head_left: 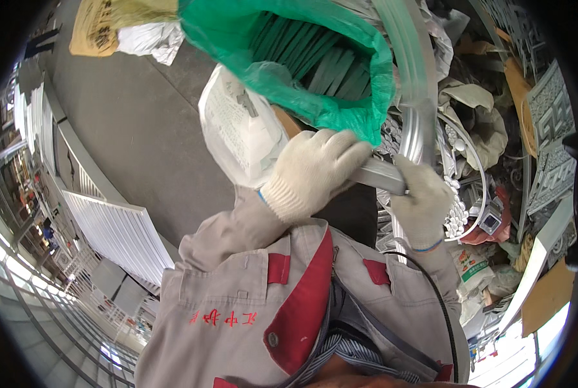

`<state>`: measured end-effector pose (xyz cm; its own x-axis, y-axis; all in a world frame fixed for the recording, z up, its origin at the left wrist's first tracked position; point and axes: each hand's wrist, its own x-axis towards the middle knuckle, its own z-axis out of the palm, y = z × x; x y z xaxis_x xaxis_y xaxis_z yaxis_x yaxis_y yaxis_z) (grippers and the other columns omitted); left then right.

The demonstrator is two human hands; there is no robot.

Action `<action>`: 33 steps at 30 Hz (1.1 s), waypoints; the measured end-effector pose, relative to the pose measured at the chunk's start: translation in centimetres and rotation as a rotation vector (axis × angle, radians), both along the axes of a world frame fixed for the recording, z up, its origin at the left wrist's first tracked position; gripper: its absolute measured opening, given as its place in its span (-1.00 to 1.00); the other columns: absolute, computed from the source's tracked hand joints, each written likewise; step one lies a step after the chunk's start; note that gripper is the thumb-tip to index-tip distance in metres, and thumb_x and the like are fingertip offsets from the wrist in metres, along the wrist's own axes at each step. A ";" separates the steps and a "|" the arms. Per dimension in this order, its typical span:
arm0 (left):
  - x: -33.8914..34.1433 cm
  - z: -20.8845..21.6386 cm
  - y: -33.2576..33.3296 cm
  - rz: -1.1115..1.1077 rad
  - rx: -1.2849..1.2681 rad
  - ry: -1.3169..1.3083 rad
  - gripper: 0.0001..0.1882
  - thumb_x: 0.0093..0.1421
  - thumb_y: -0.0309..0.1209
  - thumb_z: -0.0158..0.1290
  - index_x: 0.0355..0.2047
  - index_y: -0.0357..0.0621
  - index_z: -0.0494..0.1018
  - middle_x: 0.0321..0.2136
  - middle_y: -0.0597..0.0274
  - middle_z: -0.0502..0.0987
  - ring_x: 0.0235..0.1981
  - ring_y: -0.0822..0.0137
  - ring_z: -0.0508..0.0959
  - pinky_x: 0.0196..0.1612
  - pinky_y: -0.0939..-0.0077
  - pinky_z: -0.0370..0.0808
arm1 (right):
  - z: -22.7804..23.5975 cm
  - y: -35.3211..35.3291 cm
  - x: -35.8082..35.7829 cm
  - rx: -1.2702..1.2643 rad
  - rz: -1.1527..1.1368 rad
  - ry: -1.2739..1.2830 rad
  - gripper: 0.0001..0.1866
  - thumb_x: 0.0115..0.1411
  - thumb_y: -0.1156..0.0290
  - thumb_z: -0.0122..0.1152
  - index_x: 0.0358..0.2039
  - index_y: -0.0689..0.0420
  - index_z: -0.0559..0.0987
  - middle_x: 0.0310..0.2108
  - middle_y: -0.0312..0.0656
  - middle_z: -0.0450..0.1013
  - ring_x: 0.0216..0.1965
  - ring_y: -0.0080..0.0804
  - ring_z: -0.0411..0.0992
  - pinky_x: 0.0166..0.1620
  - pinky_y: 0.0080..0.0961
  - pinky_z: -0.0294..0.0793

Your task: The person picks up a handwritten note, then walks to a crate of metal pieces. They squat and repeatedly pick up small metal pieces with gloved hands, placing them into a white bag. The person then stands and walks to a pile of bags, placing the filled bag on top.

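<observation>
Both of my hands wear off-white knitted gloves. My left hand (318, 169) is wrapped round a short grey metal bar (380, 176) in front of my chest. The bar's free end sticks out to the right, where my right hand (423, 202) closes on it with the thumb lying along its end. Just beyond the hands stands an opened green woven bag (373, 119), its rim folded outward. Packed inside it are several flat metal strips (337, 71), tinted green by the bag.
A white printed sack (240, 129) lies left of the green bag. Long shiny metal profiles (418, 129) run past my right hand. Ornamental castings (455, 216), a white hoop, crumpled sacks and patterned panels (550, 139) crowd the right. Ribbed white panels (114, 229) lie at left.
</observation>
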<state>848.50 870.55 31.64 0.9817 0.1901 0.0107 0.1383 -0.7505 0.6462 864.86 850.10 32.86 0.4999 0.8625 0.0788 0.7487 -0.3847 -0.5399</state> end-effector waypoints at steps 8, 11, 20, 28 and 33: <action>-14.1 -5.9 0.6 0.921 -0.776 0.406 -0.67 0.34 -0.52 0.10 0.10 -0.23 0.60 -0.27 0.14 0.69 -0.32 0.31 0.70 -0.25 0.34 0.65 | 2.2 1.8 -2.7 0.278 -0.210 0.756 -0.60 0.15 0.65 0.49 0.04 0.26 0.72 -0.47 -0.52 0.43 -0.46 -0.82 0.29 -0.40 -0.70 0.21; -16.2 -11.0 2.6 1.299 -0.995 0.385 -0.62 0.45 -0.34 0.12 0.16 -0.34 0.52 -0.25 0.14 0.66 -0.39 0.34 0.68 -0.35 0.41 0.67 | 2.7 2.8 -2.1 0.472 -0.104 1.043 -0.62 0.16 0.66 0.50 0.02 0.28 0.73 -0.49 -0.48 0.46 -0.46 -0.80 0.32 -0.43 -0.72 0.20; -21.7 -12.6 5.5 1.360 -0.734 0.201 -0.38 0.50 -0.16 0.18 0.40 -0.31 0.44 0.22 0.01 0.61 0.14 0.26 0.63 0.11 0.35 0.65 | -7.6 15.0 -13.7 0.279 0.217 0.997 -0.76 0.26 0.38 0.48 -0.07 0.11 0.77 -0.41 -0.21 0.63 -0.44 -0.45 0.58 -0.31 -0.46 0.57; -19.3 -11.4 6.2 1.225 -0.620 0.168 -0.48 0.54 -0.31 0.14 0.38 -0.35 0.44 0.24 0.04 0.58 0.18 0.27 0.59 0.19 0.37 0.59 | -10.2 10.6 -11.1 0.357 0.165 0.375 -0.48 0.16 0.27 0.43 0.17 -0.06 0.64 0.06 -0.11 0.57 0.15 -0.04 0.54 0.28 -0.03 0.51; -15.8 -13.4 6.7 1.063 -0.684 0.259 -0.47 0.49 -0.33 0.22 0.35 -0.39 0.46 0.17 0.02 0.61 0.11 0.31 0.61 0.15 0.42 0.58 | -10.2 -0.9 4.5 0.210 -0.179 0.077 -0.72 0.19 0.49 0.37 -0.07 0.03 0.66 -0.20 -0.15 0.61 -0.15 -0.07 0.62 -0.06 -0.16 0.69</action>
